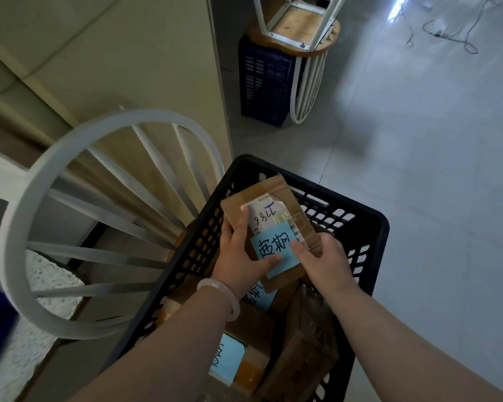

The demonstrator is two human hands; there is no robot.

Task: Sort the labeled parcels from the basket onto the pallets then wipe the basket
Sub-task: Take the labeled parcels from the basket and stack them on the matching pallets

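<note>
Sorting is under way: left hand [240, 256] and right hand [327, 258] hold a blue-labelled cardboard parcel [273, 191], fingers [230, 230] curled round its edges, above the far end of the black basket [376, 224], with more parcels [305, 343] inside. Next, probably, read the label [273, 248] and carry it to the matching pallet.

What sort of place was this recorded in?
Likely a home or small office room, not a warehouse: tiled floor, a white chair beside the basket of parcels, a second chair upturned on a crate, loose cables.
</note>
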